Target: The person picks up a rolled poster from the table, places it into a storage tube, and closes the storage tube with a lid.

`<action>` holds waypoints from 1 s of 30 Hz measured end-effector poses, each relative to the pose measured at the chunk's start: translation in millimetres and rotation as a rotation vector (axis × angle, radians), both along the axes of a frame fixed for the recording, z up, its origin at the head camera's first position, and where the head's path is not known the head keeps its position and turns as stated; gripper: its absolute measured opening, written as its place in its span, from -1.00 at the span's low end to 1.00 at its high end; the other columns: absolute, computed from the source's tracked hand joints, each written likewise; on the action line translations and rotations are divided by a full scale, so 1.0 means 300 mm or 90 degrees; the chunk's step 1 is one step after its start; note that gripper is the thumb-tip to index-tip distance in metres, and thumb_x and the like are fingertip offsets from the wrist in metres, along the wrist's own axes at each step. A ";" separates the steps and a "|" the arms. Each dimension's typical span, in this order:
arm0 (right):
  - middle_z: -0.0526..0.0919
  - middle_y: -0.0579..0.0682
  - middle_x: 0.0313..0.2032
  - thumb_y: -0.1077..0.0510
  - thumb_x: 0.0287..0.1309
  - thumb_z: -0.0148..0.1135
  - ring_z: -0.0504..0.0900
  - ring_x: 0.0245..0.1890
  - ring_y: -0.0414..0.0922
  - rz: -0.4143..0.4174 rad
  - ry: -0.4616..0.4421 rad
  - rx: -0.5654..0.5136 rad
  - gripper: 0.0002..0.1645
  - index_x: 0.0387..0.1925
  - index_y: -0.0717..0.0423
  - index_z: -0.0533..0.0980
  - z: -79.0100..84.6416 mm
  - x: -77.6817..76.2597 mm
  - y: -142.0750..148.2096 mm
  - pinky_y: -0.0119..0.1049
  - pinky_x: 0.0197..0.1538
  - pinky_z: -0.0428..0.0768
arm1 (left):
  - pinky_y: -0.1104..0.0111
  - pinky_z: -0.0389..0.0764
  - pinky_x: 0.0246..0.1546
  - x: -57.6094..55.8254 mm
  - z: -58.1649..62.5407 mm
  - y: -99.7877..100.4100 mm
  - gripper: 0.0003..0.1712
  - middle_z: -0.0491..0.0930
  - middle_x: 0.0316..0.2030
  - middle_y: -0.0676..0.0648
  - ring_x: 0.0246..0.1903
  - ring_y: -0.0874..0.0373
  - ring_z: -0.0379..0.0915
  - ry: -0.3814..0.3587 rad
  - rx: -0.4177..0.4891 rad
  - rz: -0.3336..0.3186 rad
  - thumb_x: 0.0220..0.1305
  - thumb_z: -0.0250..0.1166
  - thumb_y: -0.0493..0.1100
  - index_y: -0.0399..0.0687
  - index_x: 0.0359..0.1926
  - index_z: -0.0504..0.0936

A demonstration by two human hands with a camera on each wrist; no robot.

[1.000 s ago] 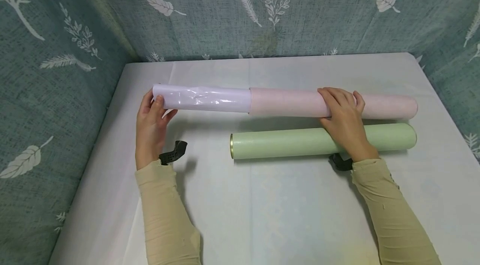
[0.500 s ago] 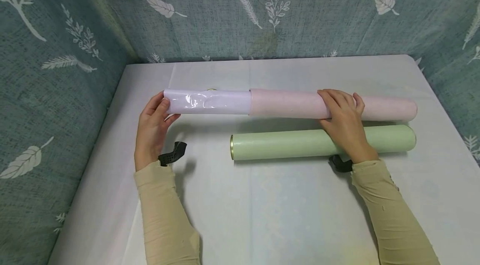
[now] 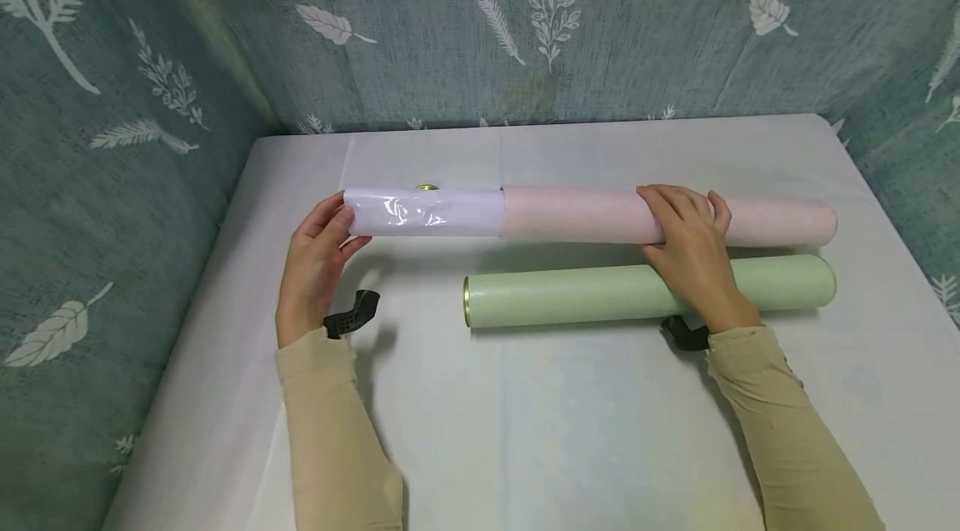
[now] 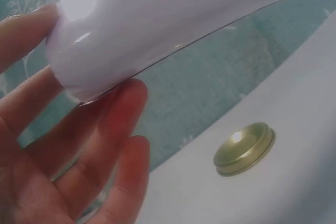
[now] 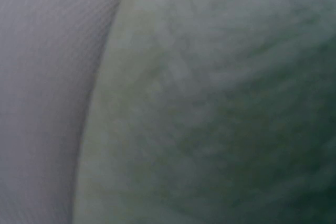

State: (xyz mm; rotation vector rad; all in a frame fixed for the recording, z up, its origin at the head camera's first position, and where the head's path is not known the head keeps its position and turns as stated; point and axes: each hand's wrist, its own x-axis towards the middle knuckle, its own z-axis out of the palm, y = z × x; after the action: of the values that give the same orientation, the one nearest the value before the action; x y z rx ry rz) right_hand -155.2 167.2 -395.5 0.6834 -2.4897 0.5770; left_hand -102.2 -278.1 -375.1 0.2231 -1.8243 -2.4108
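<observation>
A glossy pale-lilac roll of paper or film (image 3: 427, 212) sticks out of the left end of a pink cardboard tube (image 3: 577, 212). My left hand (image 3: 315, 264) holds the roll's outer end between thumb and fingers, which the left wrist view shows up close. Around the middle of the pink tube, my right hand (image 3: 693, 256) grips with thumb below and fingers over the top. A green tube (image 3: 555, 296) with a gold-rimmed left end lies in front, passing under the right wrist. The right wrist view holds only a blurred close-up of the green tube (image 5: 184, 103).
Behind the roll a round gold lid (image 4: 244, 150) lies on the white-covered table (image 3: 420, 431); the head view shows only its edge. Teal leaf-patterned cloth (image 3: 420, 39) hangs at the back and both sides.
My left hand has moved right with the roll's end, so less of the roll sticks out of the pink tube. The gold lid has come into view behind it. My right hand stays in place.
</observation>
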 end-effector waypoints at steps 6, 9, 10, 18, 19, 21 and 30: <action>0.43 0.06 0.03 0.27 -0.38 0.49 0.30 0.06 0.10 0.000 -0.008 -0.001 -0.16 0.09 0.04 0.39 -0.005 0.006 0.004 0.14 0.17 -0.08 | 0.30 0.50 -0.13 0.003 -0.004 0.003 -0.50 0.35 0.05 -0.17 -0.10 0.03 0.39 0.006 0.005 -0.027 0.15 0.23 -0.17 -0.16 0.13 0.40; 0.43 0.05 0.04 0.27 -0.37 0.49 0.29 0.07 0.09 -0.002 -0.009 -0.002 -0.17 0.09 0.04 0.39 -0.003 0.005 0.002 0.14 0.16 -0.08 | 0.28 0.49 -0.11 -0.002 -0.004 0.005 -0.50 0.33 0.07 -0.18 -0.10 0.03 0.37 0.012 0.010 -0.046 0.16 0.22 -0.20 -0.19 0.14 0.39; 0.43 0.04 0.04 0.27 -0.37 0.49 0.29 0.07 0.09 -0.002 -0.009 -0.002 -0.17 0.09 0.04 0.39 -0.003 0.005 0.002 0.14 0.16 -0.08 | 0.27 0.49 -0.11 -0.004 -0.004 0.007 -0.50 0.33 0.07 -0.18 -0.09 0.03 0.37 0.014 0.009 -0.052 0.16 0.21 -0.21 -0.20 0.14 0.38; 0.43 0.05 0.04 0.27 -0.37 0.49 0.29 0.07 0.10 0.003 -0.006 0.000 -0.17 0.09 0.04 0.39 0.001 0.003 -0.001 0.14 0.16 -0.08 | 0.28 0.49 -0.10 -0.007 0.006 0.026 -0.48 0.31 0.10 -0.20 -0.07 -0.01 0.38 0.005 -0.038 -0.089 0.16 0.23 -0.17 -0.16 0.15 0.37; 0.43 0.06 0.04 0.27 -0.37 0.49 0.29 0.07 0.10 0.004 -0.007 0.001 -0.16 0.09 0.04 0.39 0.001 0.003 -0.001 0.14 0.17 -0.08 | 0.28 0.49 -0.10 -0.007 0.008 0.029 -0.48 0.31 0.10 -0.21 -0.08 -0.02 0.39 0.002 -0.044 -0.096 0.15 0.23 -0.16 -0.17 0.15 0.37; 0.43 0.06 0.04 0.27 -0.38 0.50 0.29 0.07 0.10 0.004 -0.007 0.002 -0.16 0.10 0.04 0.39 0.001 0.004 0.000 0.14 0.17 -0.09 | 0.27 0.49 -0.11 -0.006 0.010 0.035 -0.49 0.32 0.09 -0.22 -0.10 -0.04 0.42 -0.002 -0.061 -0.111 0.16 0.22 -0.15 -0.17 0.13 0.38; 0.42 0.06 0.04 0.27 -0.38 0.50 0.28 0.08 0.09 0.010 -0.011 0.006 -0.14 0.10 0.03 0.38 0.001 0.004 0.001 0.13 0.18 -0.10 | 0.28 0.51 -0.14 -0.012 0.015 0.054 -0.51 0.35 0.05 -0.21 -0.12 -0.06 0.41 -0.011 -0.103 -0.129 0.15 0.24 -0.12 -0.16 0.09 0.40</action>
State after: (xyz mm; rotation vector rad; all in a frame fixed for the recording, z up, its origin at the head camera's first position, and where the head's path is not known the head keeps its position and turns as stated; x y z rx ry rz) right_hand -154.1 167.6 -395.2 0.7043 -2.5075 0.5796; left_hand -105.7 -262.0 -370.5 0.0456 -2.1327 -2.3738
